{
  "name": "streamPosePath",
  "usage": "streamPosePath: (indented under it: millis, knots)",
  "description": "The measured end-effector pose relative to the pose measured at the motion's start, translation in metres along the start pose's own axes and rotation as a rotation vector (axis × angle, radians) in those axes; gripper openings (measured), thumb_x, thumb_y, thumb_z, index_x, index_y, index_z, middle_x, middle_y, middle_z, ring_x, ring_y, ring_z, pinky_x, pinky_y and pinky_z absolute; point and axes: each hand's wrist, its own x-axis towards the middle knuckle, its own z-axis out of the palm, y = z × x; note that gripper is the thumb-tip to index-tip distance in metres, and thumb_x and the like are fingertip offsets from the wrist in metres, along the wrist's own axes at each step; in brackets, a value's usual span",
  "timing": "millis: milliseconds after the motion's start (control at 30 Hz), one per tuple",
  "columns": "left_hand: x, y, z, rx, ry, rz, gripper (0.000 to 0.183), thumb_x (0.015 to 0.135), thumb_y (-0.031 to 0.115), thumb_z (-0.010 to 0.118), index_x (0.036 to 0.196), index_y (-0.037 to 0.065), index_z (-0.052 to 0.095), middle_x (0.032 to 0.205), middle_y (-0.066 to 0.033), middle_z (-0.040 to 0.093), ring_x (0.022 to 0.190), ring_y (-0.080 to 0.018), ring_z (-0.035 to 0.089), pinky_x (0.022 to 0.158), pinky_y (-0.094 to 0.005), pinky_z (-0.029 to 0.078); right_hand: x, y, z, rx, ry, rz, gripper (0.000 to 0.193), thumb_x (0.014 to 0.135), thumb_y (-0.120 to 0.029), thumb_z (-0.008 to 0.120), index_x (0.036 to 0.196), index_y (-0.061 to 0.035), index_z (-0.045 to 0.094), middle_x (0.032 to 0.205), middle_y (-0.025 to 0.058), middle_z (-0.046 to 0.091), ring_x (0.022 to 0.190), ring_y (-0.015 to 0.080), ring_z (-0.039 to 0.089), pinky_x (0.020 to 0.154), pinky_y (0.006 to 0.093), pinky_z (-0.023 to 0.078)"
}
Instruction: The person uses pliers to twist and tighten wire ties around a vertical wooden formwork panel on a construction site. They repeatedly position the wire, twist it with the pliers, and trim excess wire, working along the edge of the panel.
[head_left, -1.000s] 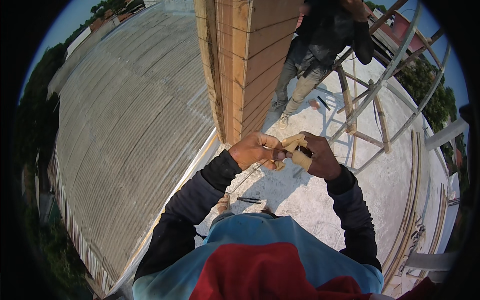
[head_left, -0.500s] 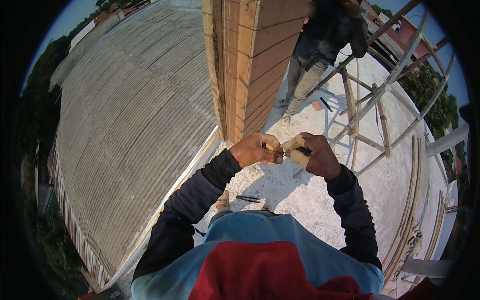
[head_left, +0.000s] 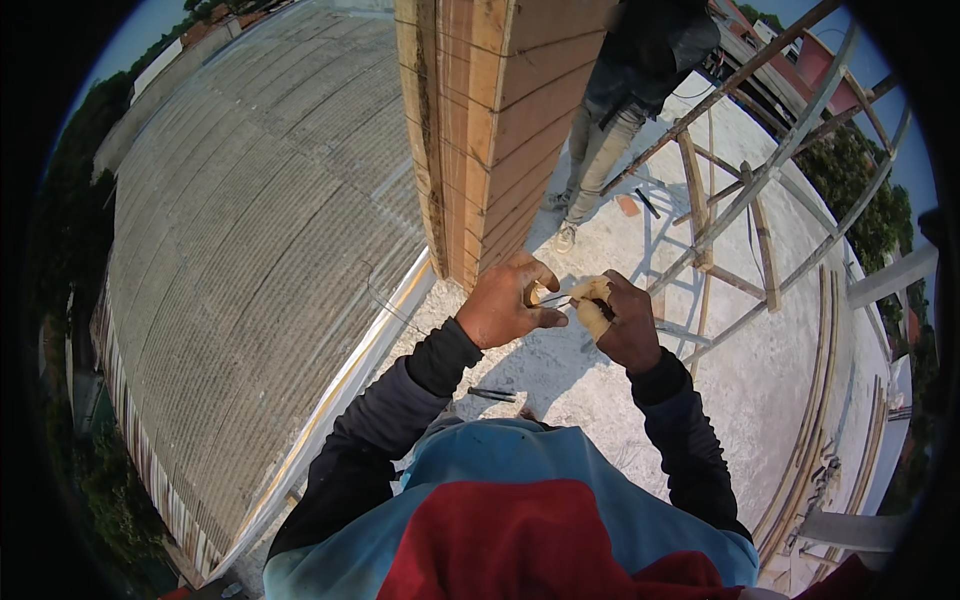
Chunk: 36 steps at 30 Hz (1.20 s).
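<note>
A thin wire [head_left: 561,301] runs between my two hands in front of the wooden post form. My left hand [head_left: 505,302] is curled around the wire, thumb and forefinger tips a little apart. My right hand [head_left: 622,318], with pale coverings on some fingers, pinches the wire at its other side. To the left of my left hand a loose curved length of wire [head_left: 385,308] sticks out over the roof edge. Just beyond my hands rises the tall wooden form [head_left: 535,120], bound with several turns of wire.
Dark pincers [head_left: 492,394] lie on the pale concrete floor [head_left: 570,375] by my feet. A corrugated roof [head_left: 260,230] adjoins on the left. Behind the form stands another person [head_left: 605,150]. Wood and metal framing [head_left: 735,215] is at right, with long poles [head_left: 815,410] on the floor.
My hands have drawn slightly apart, and the left thumb and forefinger have spread. A curved length of wire now shows left of my left hand. The other person's raised arm has lowered.
</note>
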Motion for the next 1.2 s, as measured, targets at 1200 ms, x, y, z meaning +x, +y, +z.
streamPosePath:
  millis: [1200]
  knots:
    - [0.0,-0.031,0.012,-1.12,-0.095,-0.29,0.035,0.098,0.026,0.077,0.121,0.002,0.071,0.108,-0.0084,0.073,0.094,-0.0159,0.069,0.081,-0.0293,0.056,0.018,0.002,-0.015,0.41,-0.127,0.348,0.018,0.099,-0.01,0.069,0.113,0.0001,0.074,0.093,0.0043,0.072,0.084,0.0111,0.062,0.076,0.0278,0.05]
